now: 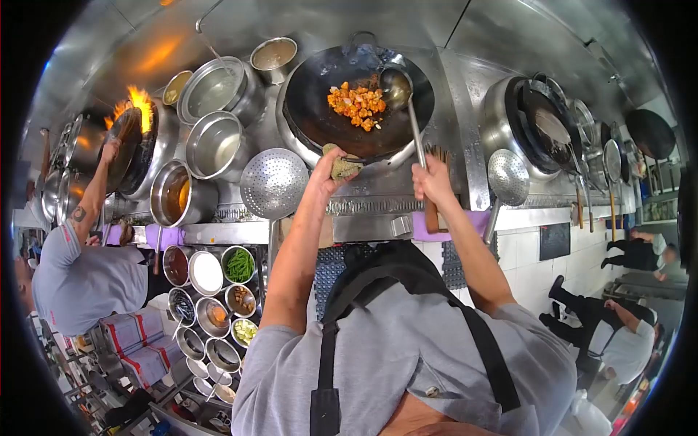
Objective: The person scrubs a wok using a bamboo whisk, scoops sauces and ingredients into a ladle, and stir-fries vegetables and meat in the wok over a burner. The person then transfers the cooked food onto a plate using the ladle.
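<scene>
A large black wok (pixel 313 109) sits on the burner in front of me, with orange-brown diced food (pixel 356 105) heaped in its middle. My left hand (pixel 331 171) grips the wok's near edge through a folded greenish cloth (pixel 345 168). In my right hand (pixel 434 182) is the handle of a steel ladle (pixel 396 89); its bowl rests against the wok's right inner wall, beside the food. Just behind my right hand a bamboo brush (pixel 438 154) is partly hidden. A round perforated strainer (pixel 274 183) lies left of my left forearm.
Steel pots of liquid (pixel 216 144) stand left of the wok. Lower left are several bowls of ingredients, one with green vegetables (pixel 238 264). A co-worker (pixel 94 269) handles a flaming wok at far left. Another wok (pixel 545 120) and a strainer (pixel 508 177) are to the right.
</scene>
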Demonstrator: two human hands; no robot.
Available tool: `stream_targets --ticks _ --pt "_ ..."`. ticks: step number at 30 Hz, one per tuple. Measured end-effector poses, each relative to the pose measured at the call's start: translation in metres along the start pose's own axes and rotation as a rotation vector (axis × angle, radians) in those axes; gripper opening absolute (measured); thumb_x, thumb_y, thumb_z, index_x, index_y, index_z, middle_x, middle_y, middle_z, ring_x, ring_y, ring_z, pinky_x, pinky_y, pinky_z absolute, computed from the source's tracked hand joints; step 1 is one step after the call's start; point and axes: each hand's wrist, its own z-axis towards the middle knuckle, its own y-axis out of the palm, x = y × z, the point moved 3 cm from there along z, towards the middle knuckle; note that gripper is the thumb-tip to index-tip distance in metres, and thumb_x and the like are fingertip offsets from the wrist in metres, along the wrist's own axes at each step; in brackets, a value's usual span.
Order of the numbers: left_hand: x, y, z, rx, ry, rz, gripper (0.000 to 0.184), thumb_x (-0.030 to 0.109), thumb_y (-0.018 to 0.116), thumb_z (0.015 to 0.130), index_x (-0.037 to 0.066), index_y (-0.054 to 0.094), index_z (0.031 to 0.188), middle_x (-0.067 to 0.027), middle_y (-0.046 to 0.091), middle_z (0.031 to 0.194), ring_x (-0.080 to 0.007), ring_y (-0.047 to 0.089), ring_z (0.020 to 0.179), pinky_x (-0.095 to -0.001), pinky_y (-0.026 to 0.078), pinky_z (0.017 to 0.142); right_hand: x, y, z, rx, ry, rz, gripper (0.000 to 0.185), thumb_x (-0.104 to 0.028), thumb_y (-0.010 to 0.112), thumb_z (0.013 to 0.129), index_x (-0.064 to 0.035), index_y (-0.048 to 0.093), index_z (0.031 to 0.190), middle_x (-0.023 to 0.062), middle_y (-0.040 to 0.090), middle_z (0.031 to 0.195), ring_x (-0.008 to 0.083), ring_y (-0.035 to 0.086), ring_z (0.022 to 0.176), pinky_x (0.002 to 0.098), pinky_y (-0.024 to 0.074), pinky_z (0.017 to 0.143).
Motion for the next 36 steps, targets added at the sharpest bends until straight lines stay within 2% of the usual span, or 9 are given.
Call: stream_targets --ticks 1,5,9,13,16,23,28,32,36 --pt "-0.002 0.000 0.002 0.010 0.002 -0.014 0.029 0.015 0.068 0.082 0.006 0.059 0.107 -0.0164 0.065 0.105 -0.0342 0.065 0.097 -0.0499 0.059 0.080 0.006 0.007 -0.006 -0.028 0.020 0.075 0.013 -0.007 0.057 0.096 -0.0075 0.052 0.108 -0.0006 0.047 0.065 0.0063 0.042 0.043 0.0256 0.0347 0.038" --pt "-0.005 -0.005 0.008 -0.006 -0.023 -0.061 0.030 0.015 0.068 0.082 0.004 0.058 0.108 -0.0176 0.064 0.110 -0.0342 0.065 0.099 -0.0514 0.059 0.081 -0.004 0.019 -0.066 -0.247 0.029 -0.047 0.038 -0.006 0.058 0.096 -0.0058 0.052 0.133 -0.0008 0.047 0.066 0.0065 0.040 0.043 0.0272 0.0342 0.037" --pt "-0.013 -0.002 -0.001 0.001 -0.038 -0.046 0.029 0.012 0.064 0.083 0.004 0.056 0.110 -0.0174 0.063 0.113 -0.0338 0.064 0.100 -0.0519 0.058 0.082 0.016 -0.007 -0.069 0.030 -0.530 -0.819 0.059 -0.004 0.062 0.090 -0.0027 0.047 0.148 0.0051 0.061 0.080 0.0135 0.054 0.058 0.0252 0.0479 0.058" --pt "-0.016 0.011 -0.025 0.025 -0.032 -0.047 0.026 0.010 0.062 0.084 0.007 0.055 0.108 -0.0167 0.062 0.115 -0.0337 0.063 0.099 -0.0527 0.055 0.084 -0.040 -0.038 -0.106 -0.202 -0.093 -0.726 0.062 -0.016 0.065 0.088 -0.0032 0.049 0.146 0.0242 0.063 0.130 0.0390 0.064 0.117 0.0412 0.0488 0.100" --pt "-0.015 0.027 -0.045 0.087 -0.027 -0.071 0.020 0.009 0.062 0.084 0.007 0.056 0.103 -0.0171 0.063 0.110 -0.0338 0.064 0.098 -0.0517 0.055 0.085 -0.076 -0.045 -0.130 -0.346 -0.278 -0.926 0.063 -0.016 0.064 0.088 -0.0035 0.047 0.147 0.0281 0.061 0.128 0.0438 0.062 0.113 0.0449 0.0485 0.099" --pt "-0.054 -0.007 -0.031 -0.005 0.131 -0.006 0.032 0.009 0.060 0.085 0.002 0.053 0.116 -0.0204 0.065 0.114 -0.0368 0.066 0.103 -0.0505 0.058 0.086 -0.026 -0.014 -0.055 -0.109 -0.204 -1.073 0.068 -0.013 0.065 0.088 -0.0036 0.040 0.150 0.0327 0.064 0.112 0.0483 0.063 0.100 0.0517 0.0497 0.089" --pt "-0.112 -0.033 -0.074 0.034 0.324 0.065 0.030 0.007 0.058 0.087 0.000 0.053 0.115 -0.0228 0.064 0.115 -0.0401 0.066 0.105 -0.0468 0.061 0.080 -0.025 -0.031 -0.080 -0.061 -0.380 -1.024 0.068 -0.015 0.067 0.087 -0.0060 0.042 0.150 0.0314 0.066 0.107 0.0479 0.065 0.090 0.0499 0.0519 0.083" --pt "-0.063 0.001 -0.063 -0.014 0.087 -0.038 0.027 0.008 0.059 0.087 0.001 0.052 0.112 -0.0202 0.063 0.114 -0.0373 0.066 0.102 -0.0515 0.060 0.084 -0.041 -0.038 -0.117 -0.175 -0.171 -0.864 0.065 -0.016 0.068 0.086 -0.0009 0.046 0.145 0.0304 0.065 0.114 0.0457 0.065 0.100 0.0468 0.0510 0.089" --pt "-0.038 0.030 -0.047 0.039 -0.024 -0.106 0.023 0.009 0.060 0.087 0.003 0.053 0.108 -0.0168 0.063 0.108 -0.0335 0.065 0.097 -0.0532 0.058 0.083 -0.037 -0.036 -0.117 -0.247 -0.335 -0.899 0.062 -0.016 0.066 0.087 0.0045 0.048 0.142 0.0304 0.062 0.122 0.0443 0.062 0.111 0.0450 0.0491 0.094"
